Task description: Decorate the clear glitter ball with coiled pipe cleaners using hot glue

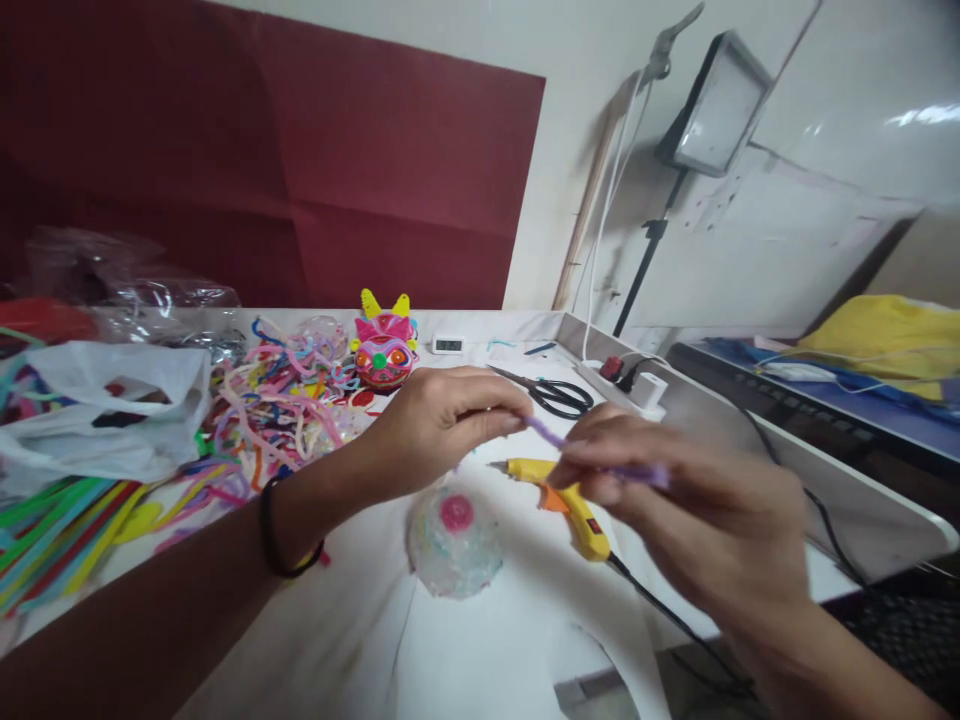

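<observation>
A fuzzy purple pipe cleaner (549,434) stretches between my two hands above the table. My left hand (442,425) pinches one end of it between thumb and fingers. Farther along, my right hand (690,500) has its fingers closed around the same pipe cleaner, and a short purple tail shows past them; this hand is a little blurred. Below my hands sits a translucent dome (456,550) with a pink round spot on top. A yellow glue gun (574,505) with an orange trigger lies beside the dome, partly behind my right hand.
Black-handled scissors (551,392) lie behind my hands. A colourful animal-head craft (384,345) stands at the back, near a small digital display (448,344). Tangled pipe cleaners (285,400) and a white plastic bag (105,410) fill the left. A power strip (622,385) sits by the right edge.
</observation>
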